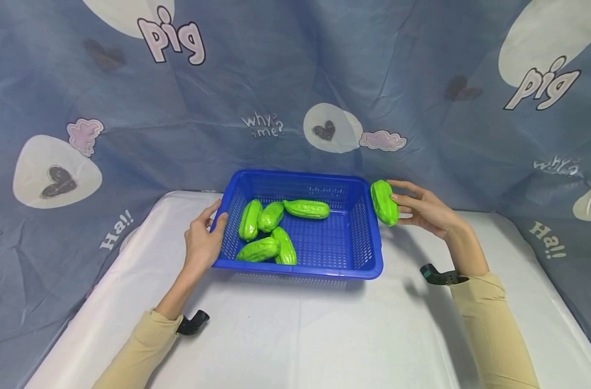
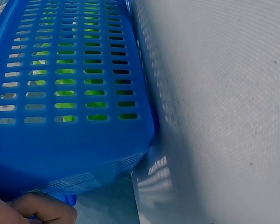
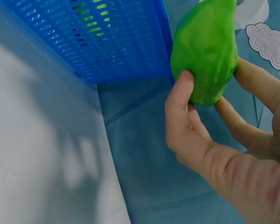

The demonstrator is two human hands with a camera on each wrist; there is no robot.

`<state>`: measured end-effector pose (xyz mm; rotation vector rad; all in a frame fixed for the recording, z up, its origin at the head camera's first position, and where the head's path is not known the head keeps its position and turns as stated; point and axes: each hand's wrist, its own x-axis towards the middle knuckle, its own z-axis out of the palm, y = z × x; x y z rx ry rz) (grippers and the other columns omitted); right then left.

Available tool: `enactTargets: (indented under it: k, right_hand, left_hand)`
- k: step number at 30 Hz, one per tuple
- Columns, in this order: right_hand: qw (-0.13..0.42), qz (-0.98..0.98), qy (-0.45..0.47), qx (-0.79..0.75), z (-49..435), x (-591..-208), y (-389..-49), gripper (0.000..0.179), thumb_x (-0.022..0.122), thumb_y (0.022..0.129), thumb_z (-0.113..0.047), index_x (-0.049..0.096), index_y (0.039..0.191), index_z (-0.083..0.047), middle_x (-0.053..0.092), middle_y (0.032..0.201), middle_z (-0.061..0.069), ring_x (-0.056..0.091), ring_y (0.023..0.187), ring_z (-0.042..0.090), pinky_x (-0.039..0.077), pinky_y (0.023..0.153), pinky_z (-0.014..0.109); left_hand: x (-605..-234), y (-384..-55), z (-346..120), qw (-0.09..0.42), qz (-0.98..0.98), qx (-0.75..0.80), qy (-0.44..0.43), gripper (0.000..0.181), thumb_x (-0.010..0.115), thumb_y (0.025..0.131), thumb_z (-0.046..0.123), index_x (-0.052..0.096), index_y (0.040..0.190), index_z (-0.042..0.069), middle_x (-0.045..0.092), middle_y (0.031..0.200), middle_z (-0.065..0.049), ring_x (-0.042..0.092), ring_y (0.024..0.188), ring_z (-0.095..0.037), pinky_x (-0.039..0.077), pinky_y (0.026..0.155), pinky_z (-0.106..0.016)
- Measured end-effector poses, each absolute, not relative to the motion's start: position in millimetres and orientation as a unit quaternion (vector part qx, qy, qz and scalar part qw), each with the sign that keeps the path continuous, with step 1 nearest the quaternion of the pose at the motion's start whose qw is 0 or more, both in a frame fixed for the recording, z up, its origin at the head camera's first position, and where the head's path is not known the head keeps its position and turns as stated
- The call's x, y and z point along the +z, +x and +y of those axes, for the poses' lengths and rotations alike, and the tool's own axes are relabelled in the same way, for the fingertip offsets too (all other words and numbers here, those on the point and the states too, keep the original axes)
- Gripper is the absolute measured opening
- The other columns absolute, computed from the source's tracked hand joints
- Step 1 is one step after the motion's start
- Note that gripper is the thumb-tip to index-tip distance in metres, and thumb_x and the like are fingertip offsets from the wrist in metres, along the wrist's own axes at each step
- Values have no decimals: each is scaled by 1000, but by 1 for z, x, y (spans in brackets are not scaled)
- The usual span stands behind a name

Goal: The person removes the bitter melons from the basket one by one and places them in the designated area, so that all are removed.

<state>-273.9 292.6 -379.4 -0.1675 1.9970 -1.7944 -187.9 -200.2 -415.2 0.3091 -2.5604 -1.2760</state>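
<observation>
A blue plastic basket (image 1: 295, 272) with slotted walls stands on the white table. My left hand (image 1: 204, 237) grips its left rim, the thumb over the edge; in the left wrist view only a few fingers (image 2: 44, 208) show at the bottom corner. Just outside the right rim, my right hand (image 1: 425, 209) holds a glossy, ridged green bitter melon (image 1: 384, 203) between thumb and fingers, raised to about rim height. The right wrist view shows this bitter melon (image 3: 206, 53) pinched at its lower end. Several like it lie in the basket's left and middle part, among them one bitter melon (image 1: 307, 209) near the back wall.
A blue-grey cloth (image 1: 286, 81) printed with words and hearts hangs right behind the basket and down both sides. The white tabletop (image 1: 295, 335) stretches in front of the basket. Dark straps (image 1: 441, 274) sit on both wrists.
</observation>
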Motion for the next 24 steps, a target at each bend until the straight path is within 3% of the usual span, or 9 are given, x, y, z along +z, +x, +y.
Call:
enactTargets:
  k: [10, 18, 24]
  right_hand:
    - [212, 765, -50, -607, 299, -391, -274, 68, 61, 112, -29, 29, 170, -14, 71, 115, -14, 73, 106, 4, 63, 91, 32]
    - [207, 790, -43, -576, 298, -406, -276, 69, 64, 110, -30, 31, 168, -11, 61, 108, -5, 66, 100, 10, 64, 93, 37]
    - [214, 794, -47, -567, 300, -419, -278, 72, 63, 111, -28, 27, 169, -8, 66, 116, -5, 71, 102, 11, 64, 94, 38]
  left_hand:
    - [-415, -188, -202, 133, -882, -439, 106, 48, 57, 112, 31, 57, 158, 16, 51, 91, -7, 35, 54, -6, 32, 50, -25]
    - [-416, -189, -202, 139, -882, -439, 102, 48, 58, 112, 30, 57, 157, 15, 51, 91, -7, 34, 53, -5, 31, 49, -25]
    - [-417, -190, -201, 137, -881, -440, 102, 48, 58, 112, 30, 57, 157, 15, 51, 91, -6, 33, 53, -5, 31, 50, -25]
